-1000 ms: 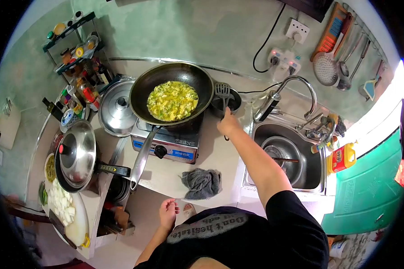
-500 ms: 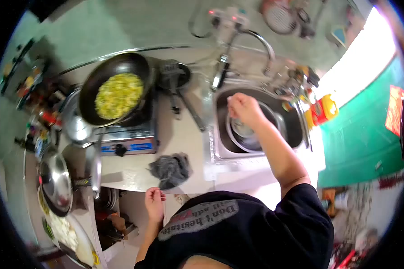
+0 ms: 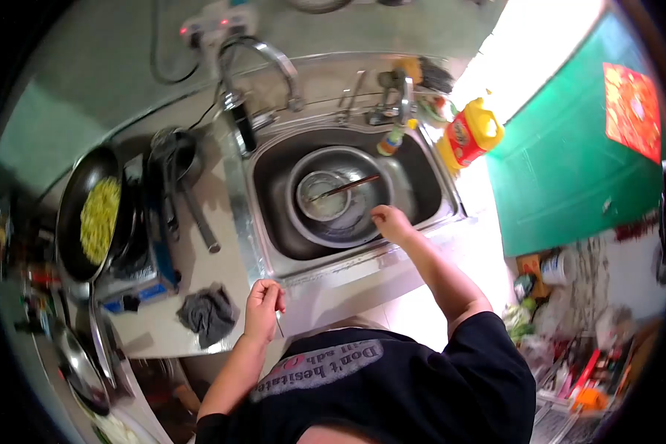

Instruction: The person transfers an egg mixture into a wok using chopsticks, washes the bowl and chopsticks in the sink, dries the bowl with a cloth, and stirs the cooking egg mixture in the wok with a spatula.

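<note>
My right hand [image 3: 392,223] is over the front right part of the sink, beside the rim of a metal basin [image 3: 381,170]. Its fingers are curled together, and I see nothing in them. Inside the basin is a small bowl [image 3: 303,198] with chopsticks [image 3: 355,183] lying across it, reaching past its rim. My left hand [image 3: 265,302] is at the front edge of the counter, left of the sink, fingers folded in with no object visible. A grey cloth [image 3: 207,314] lies on the counter to its left.
A wok [image 3: 70,211] of yellow-green food sits on the stove [image 3: 152,285] at left. Utensils rest in a small dark pot [image 3: 189,159]. The faucet [image 3: 277,59] arches behind the sink [image 3: 436,148]; a yellow bottle [image 3: 470,133] stands to its right.
My view has swung right toward the sink. My right hand has moved back from above the bowl to the basin's near right side, uncovering bowl and chopsticks. My left hand has risen to the counter edge.
</note>
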Action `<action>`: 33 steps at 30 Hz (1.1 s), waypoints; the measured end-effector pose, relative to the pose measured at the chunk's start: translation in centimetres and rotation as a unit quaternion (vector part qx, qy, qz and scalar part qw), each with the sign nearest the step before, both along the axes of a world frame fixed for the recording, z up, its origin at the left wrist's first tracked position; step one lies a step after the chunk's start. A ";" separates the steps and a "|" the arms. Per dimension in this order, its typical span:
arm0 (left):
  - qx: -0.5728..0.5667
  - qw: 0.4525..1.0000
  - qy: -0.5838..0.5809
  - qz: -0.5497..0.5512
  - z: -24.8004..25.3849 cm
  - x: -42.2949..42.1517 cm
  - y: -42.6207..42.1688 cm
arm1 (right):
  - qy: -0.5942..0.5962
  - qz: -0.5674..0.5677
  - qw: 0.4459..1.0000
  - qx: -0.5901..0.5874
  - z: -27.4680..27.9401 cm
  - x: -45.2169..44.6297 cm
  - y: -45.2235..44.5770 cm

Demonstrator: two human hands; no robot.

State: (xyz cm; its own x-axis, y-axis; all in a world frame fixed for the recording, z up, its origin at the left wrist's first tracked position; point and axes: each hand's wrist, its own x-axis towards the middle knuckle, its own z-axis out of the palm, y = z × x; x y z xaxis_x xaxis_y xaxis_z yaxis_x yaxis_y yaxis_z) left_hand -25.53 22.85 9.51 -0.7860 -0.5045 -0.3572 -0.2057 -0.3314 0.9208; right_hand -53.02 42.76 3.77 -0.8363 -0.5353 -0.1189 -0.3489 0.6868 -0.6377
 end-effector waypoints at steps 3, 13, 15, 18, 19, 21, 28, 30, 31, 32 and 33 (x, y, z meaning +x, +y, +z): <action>0.126 0.990 0.055 -0.036 -2.3 -3.6 -0.7 | -0.046 -0.127 0.986 -0.101 2.1 0.0 0.8; 0.306 0.949 -0.072 0.016 -9.1 -12.8 3.4 | -0.300 -0.326 0.755 -0.484 5.7 -19.4 0.6; 0.307 0.947 -0.083 0.050 -8.8 -15.6 4.3 | -0.297 -0.324 0.743 -0.505 5.2 -22.3 -0.4; 0.326 0.937 -0.091 0.087 -11.5 -20.2 5.4 | -0.352 -0.301 0.685 -0.563 4.0 -25.8 -1.1; 0.343 0.930 -0.082 0.100 -13.2 -21.6 5.7 | -0.357 -0.298 0.688 -0.558 4.0 -26.0 -1.4; 0.366 0.919 -0.070 0.127 -16.3 -24.4 6.1 | -0.351 -0.257 0.670 -0.602 4.5 -26.4 -1.2; 0.226 0.935 -0.228 0.150 -19.2 -33.0 5.0 | -0.260 -0.158 0.838 -0.452 9.8 -22.5 1.3; 0.253 0.909 -0.281 0.178 -19.6 -34.5 4.7 | -0.176 -0.124 0.919 -0.330 11.9 -21.6 2.4; 0.253 0.910 -0.279 0.173 -20.6 -34.9 4.0 | -0.021 -0.082 0.952 -0.294 12.4 -21.6 2.9; 0.265 0.906 -0.294 0.152 -22.9 -35.1 2.8 | 0.135 -0.041 0.959 -0.248 13.3 -21.7 3.4; 0.275 0.900 -0.311 0.131 -25.9 -35.3 1.7 | 0.261 -0.013 0.944 -0.200 15.1 -22.2 3.5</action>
State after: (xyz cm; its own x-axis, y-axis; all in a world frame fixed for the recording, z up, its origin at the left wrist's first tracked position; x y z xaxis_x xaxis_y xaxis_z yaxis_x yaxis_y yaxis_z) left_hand -60.84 24.55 -16.43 -0.2281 -0.2553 -0.9396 -0.4729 -0.8145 0.3362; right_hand -75.19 46.24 18.87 -0.7383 -0.4288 0.5206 -0.6740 0.4400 -0.5934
